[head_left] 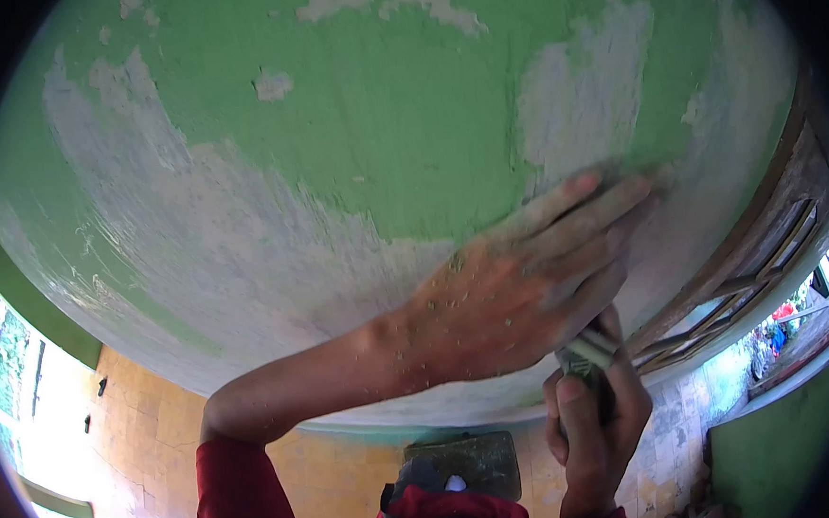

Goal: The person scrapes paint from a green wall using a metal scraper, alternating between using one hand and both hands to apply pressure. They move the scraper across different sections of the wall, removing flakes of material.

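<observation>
Against the peeling wall (379,138), toward its right edge, the left hand (521,286) is laid flat, fingers extended; just below it, a tool handle (587,351) is gripped by the right hand (596,428).

Green wall (377,119) (blotched with grey-white patches), red sleeve (239,498).

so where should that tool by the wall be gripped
By its lower handle, from below, as the right hand has it: fist closed round, thumb up along it. The tool points up at the wall, its top hidden behind the left hand, so only the lower end is free.
</observation>
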Available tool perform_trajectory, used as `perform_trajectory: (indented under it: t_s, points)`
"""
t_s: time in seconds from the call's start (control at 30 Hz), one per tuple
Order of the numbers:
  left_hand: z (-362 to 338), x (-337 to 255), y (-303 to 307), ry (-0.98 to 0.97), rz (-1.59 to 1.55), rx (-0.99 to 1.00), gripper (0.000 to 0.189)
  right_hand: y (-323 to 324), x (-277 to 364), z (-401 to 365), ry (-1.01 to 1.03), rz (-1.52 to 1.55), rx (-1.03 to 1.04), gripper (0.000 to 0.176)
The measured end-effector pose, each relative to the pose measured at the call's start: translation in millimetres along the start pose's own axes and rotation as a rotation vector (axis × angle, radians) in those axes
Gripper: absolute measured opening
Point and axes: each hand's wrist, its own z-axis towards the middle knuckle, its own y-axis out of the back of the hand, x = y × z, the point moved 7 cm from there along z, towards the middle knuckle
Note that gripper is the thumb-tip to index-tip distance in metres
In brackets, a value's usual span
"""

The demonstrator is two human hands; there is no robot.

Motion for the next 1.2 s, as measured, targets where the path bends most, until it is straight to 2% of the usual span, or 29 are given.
perform_trajectory:
  t_s: [0.13,0.27,0.43,0.57,0.63,0.77,0.83,0.87,0.93,0.97,1.03,1.1,1.13,1.17,1.2]
  points:
    - [8,6,2,-0.055,0.093,0.022,0.03,0,4,8,-0.004,0.036,0.003,0.061]
    - [1,4,1,-0.033,0.006,0.019,0.03,-4,1,4,0.025,0.054,0.0,0.06]
    - [17,13,8,-0.073,0.075,-0.089,0.032,-4,15,16,0.015,0.07,-0.014,0.06]
    - [8,8,1,-0.05,0.037,-0.004,0.035,-5,12,9,0.046,0.087,0.008,0.06]
    - [8,8,1,-0.035,-0.031,-0.024,0.038,-3,9,9,-0.036,0.102,-0.009,0.061]
    - [23,14,11,-0.048,0.092,-0.037,0.046,-2,14,24,-0.022,0.113,0.017,0.064]
    - [17,12,10,-0.014,0.112,0.05,0.059,-2,3,24,0.033,0.182,0.052,0.065]
    - [7,4,8,-0.011,0.108,0.057,0.059,1,-9,18,0.025,0.185,0.053,0.065]
    - [-28,-17,-10,0.104,0.102,0.227,0.068,8,-39,0,0.092,0.06,0.13,0.065]
    - [-53,-33,-11,0.186,-0.091,0.282,0.07,18,-65,-14,0.091,-0.001,0.064,0.063]
    - [-125,-72,-11,0.354,-0.227,0.241,0.063,40,-131,-49,0.019,-0.117,-0.017,0.058]
    - [-215,-99,-32,0.779,-0.41,0.108,0.056,68,-198,-93,-0.147,-0.272,-0.043,0.053]
    - [-283,-121,-55,1.019,-0.425,0.147,0.051,83,-231,-114,-0.23,-0.37,-0.054,0.051]
    - [-382,-160,-85,1.409,-0.6,0.178,0.047,100,-269,-144,-0.275,-0.494,-0.04,0.048]
    - [-463,-214,-93,1.754,-0.597,0.295,0.038,123,-310,-179,-0.319,-0.623,-0.028,0.045]
